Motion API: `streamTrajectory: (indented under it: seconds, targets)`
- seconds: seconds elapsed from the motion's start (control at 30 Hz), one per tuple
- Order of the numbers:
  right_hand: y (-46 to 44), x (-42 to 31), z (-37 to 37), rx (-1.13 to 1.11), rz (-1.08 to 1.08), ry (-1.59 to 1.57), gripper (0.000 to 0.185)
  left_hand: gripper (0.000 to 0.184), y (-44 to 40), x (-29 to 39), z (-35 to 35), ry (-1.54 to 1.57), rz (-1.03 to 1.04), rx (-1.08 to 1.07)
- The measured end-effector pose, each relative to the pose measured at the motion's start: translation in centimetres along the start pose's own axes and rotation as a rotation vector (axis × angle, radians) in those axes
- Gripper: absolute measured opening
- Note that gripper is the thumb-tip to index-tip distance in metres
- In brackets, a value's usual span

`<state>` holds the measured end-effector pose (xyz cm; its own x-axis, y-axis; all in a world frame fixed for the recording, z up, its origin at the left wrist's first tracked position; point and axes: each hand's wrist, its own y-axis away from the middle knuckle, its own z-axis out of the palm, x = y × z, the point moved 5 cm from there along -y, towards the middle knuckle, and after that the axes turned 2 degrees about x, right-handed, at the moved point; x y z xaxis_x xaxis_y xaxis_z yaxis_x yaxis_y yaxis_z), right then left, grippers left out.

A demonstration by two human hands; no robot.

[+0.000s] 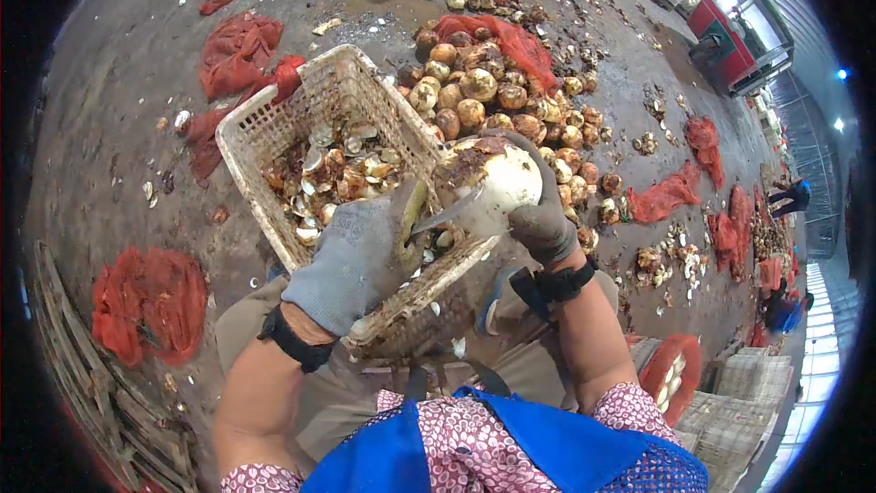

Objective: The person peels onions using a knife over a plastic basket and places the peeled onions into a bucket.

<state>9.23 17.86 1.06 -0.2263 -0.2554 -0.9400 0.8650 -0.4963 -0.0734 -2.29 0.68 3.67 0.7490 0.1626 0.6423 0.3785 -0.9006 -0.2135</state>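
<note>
My right hand (pixel 547 219), in a dirty grey glove, grips a big round root vegetable (pixel 511 184) from its right side. White flesh shows on much of it, and brown, soiled skin covers its upper left. My left hand (pixel 358 242), also gloved, is closed around the handle of a knife (pixel 449 212), whose blade lies against the vegetable's lower left. Beneath both hands stands a dirty white plastic crate (pixel 265 205), tilted in view, with peelings and trimmed pieces (pixel 342 169) in it. The exact kind of vegetable is not clear.
Beyond the crate lies a heap of unpeeled round vegetables (pixel 474 87) under red netting (pixel 511 41). More red net sacks (pixel 151 306) lie on the floor. Wooden slats (pixel 91 374) are at left, a red tub (pixel 671 379) at right. A red vehicle (pixel 730 41) and people are farther off.
</note>
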Motion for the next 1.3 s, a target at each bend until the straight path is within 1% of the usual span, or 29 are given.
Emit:
streamTrajectory:
  seconds: [0.07, 0.2, 0.27, 0.3, 0.33, 0.4, 0.43, 0.47, 0.53, 0.57, 0.6, 0.67, 0.7, 0.73, 0.8, 0.83, 0.87, 0.9, 0.93, 0.97, 1.0, 1.03, 1.07, 1.1, 1.13, 1.17, 1.2, 1.27, 1.3]
  targets:
    - [0.1, -0.3, 0.2, 0.034, 0.005, -0.010, 0.105, 0.042, 0.1, -0.7, 0.6, -0.038, -0.009, -0.076]
    - [0.1, -1.4, 0.8, 0.022, -0.001, 0.105, 0.103, 0.041, 0.3, -0.7, 0.6, -0.063, -0.053, -0.069]
    - [0.3, -1.9, 1.0, 0.016, -0.098, 0.331, 0.101, 0.040, 0.1, -0.9, 0.7, -0.142, -0.197, -0.171]
    - [0.4, -1.9, 1.1, 0.030, -0.093, 0.383, 0.098, 0.042, 0.2, -1.4, 1.2, -0.144, -0.176, -0.172]
    - [0.5, -1.7, 1.1, 0.026, -0.086, 0.381, 0.098, 0.042, 0.2, -1.9, 1.7, -0.143, -0.183, -0.173]
    - [0.9, -0.7, 0.8, 0.043, 0.064, 0.216, 0.091, 0.046, 0.0, -2.3, 2.3, -0.238, -0.150, -0.165]
    - [0.7, -0.5, 1.0, -0.039, 0.079, 0.127, 0.087, 0.050, -0.1, -2.4, 2.4, -0.318, -0.131, -0.171]
    - [0.9, -0.3, 1.1, -0.039, 0.085, 0.126, 0.087, 0.050, -0.1, -2.5, 2.4, -0.316, -0.135, -0.175]
    - [1.4, 0.6, 0.9, 0.051, 0.224, 0.042, 0.084, 0.032, -0.6, -1.4, 1.5, -0.399, -0.073, -0.197]
    - [1.7, 0.2, 1.0, 0.110, 0.257, 0.085, 0.083, 0.030, -0.7, -1.0, 1.3, -0.443, -0.055, -0.232]
    - [1.8, -0.2, 1.0, 0.109, 0.270, 0.087, 0.083, 0.030, -1.1, -0.6, 1.0, -0.435, -0.064, -0.237]
    - [1.8, -1.0, 0.3, 0.089, 0.206, 0.442, 0.081, 0.030, -1.9, -0.3, 1.1, -0.489, -0.099, -0.260]
    - [1.6, -0.6, 0.2, 0.095, 0.169, 0.339, 0.080, 0.030, -1.8, -0.4, 1.4, -0.483, -0.028, -0.232]
    - [2.0, -0.7, -0.1, 0.108, 0.206, 0.330, 0.081, 0.030, -2.0, -0.6, 1.8, -0.467, -0.038, -0.239]
    - [2.2, -0.6, 0.7, 0.006, 0.267, 0.080, 0.081, 0.032, -2.7, -0.5, 1.9, -0.530, 0.056, -0.168]
    - [2.6, -0.2, 0.5, -0.002, 0.285, 0.036, 0.080, 0.032, -3.1, -1.4, 2.3, -0.523, 0.045, -0.180]
    - [2.9, 0.6, 0.2, 0.003, 0.302, 0.032, 0.080, 0.033, -3.4, -2.1, 3.0, -0.522, 0.140, -0.187]
    - [3.4, 1.5, 0.5, -0.082, 0.348, -0.161, 0.079, 0.034, -3.3, -2.0, 3.7, -0.518, 0.238, -0.191]
    - [3.8, 1.9, 0.8, -0.166, 0.382, -0.352, 0.078, 0.034, -3.1, -2.0, 4.4, -0.510, 0.241, -0.197]
    - [4.7, 2.0, 0.6, -0.186, 0.491, -0.492, 0.078, 0.044, -3.0, -1.4, 4.7, -0.487, 0.332, -0.133]
    - [5.4, 1.8, 0.4, -0.078, 0.510, -0.407, 0.075, 0.056, -3.0, -0.8, 4.6, -0.469, 0.422, -0.064]
    - [5.1, 2.2, -0.3, -0.061, 0.513, -0.398, 0.075, 0.057, -2.9, -0.4, 4.2, -0.408, 0.469, 0.025]
    - [4.7, 2.8, -1.3, -0.044, 0.515, -0.390, 0.076, 0.057, -2.9, -0.3, 4.1, -0.416, 0.473, 0.029]
    - [3.6, 2.6, -0.7, -0.129, 0.519, -0.484, 0.079, 0.057, -3.1, -0.4, 3.8, -0.402, 0.424, 0.042]
    - [2.6, 2.1, 0.2, -0.217, 0.516, -0.573, 0.082, 0.057, -3.3, -0.4, 3.5, -0.389, 0.379, 0.059]
    - [2.5, 1.1, -0.2, -0.103, 0.345, -0.192, 0.086, 0.056, -3.5, -0.6, 3.4, -0.371, 0.322, 0.041]
    - [2.8, 0.4, -0.3, -0.031, 0.221, -0.207, 0.084, 0.056, -3.7, -0.3, 3.3, -0.378, 0.334, 0.051]
    - [3.0, -1.4, 0.3, -0.005, 0.012, 0.005, 0.084, 0.044, -4.0, -0.6, 3.7, -0.419, 0.212, -0.074]
    - [3.0, -1.4, 0.0, -0.004, 0.007, 0.007, 0.084, 0.045, -3.7, -0.2, 3.7, -0.482, 0.281, -0.033]
